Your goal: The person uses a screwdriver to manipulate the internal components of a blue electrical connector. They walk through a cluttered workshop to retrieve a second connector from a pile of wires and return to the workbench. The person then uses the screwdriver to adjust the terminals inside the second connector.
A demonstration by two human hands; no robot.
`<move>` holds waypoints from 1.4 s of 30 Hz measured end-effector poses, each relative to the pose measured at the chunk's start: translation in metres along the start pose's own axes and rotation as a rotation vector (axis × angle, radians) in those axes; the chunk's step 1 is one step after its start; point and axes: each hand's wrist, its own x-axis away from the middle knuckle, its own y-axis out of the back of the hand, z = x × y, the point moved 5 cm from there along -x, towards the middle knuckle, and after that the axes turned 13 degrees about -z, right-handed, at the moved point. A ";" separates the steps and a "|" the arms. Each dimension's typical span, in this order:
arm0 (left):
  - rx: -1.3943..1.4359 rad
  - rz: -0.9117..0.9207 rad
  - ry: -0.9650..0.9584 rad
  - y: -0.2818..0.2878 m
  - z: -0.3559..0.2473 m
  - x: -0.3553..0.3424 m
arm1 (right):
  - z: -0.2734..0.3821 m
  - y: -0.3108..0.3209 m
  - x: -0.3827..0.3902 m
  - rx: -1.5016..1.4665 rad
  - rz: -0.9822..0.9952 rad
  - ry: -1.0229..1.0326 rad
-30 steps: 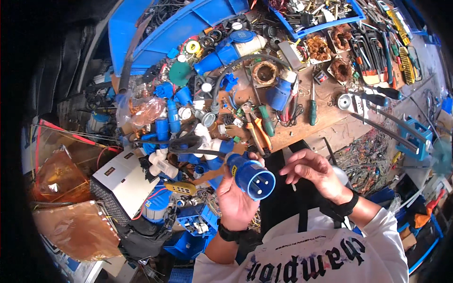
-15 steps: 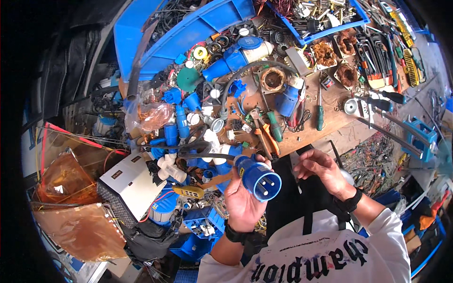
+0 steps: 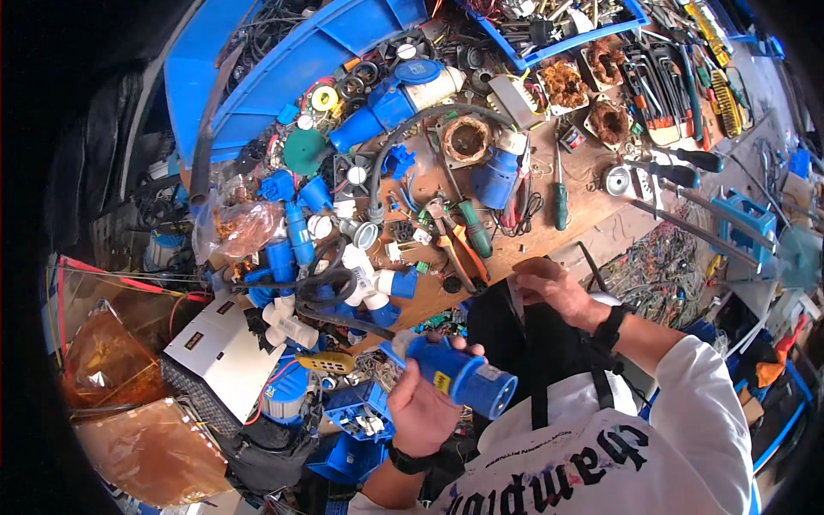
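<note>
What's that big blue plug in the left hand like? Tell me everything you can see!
The blue industrial plug looks like hard, shiny plastic. It has a rounded body with a yellow label, a raised ring, and a tube-shaped front with a pale sticker. A dark cable runs to its back end. It is tilted, its front toward the picture's lower right, so its inside is hard to see. The left hand grips it.

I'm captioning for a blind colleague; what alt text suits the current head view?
A person's left hand grips a blue plug attached to a black cable, while the right hand, fingers curled, is apart from it. Beyond lies a wooden workbench crowded with blue connectors and green-handled screwdrivers.
</note>
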 end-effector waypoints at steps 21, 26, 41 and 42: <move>-0.071 -0.028 0.019 0.017 0.005 -0.005 | 0.002 -0.058 -0.058 -0.180 -0.030 -0.142; -0.149 -0.052 -0.030 0.015 0.003 -0.008 | 0.006 -0.058 -0.064 -0.191 -0.025 -0.141; -0.190 -0.013 -0.103 -0.006 -0.006 -0.009 | 0.070 -0.070 0.014 -0.022 0.165 0.051; -0.184 -0.015 -0.110 -0.008 -0.008 -0.008 | 0.074 -0.068 0.022 -0.016 0.172 0.087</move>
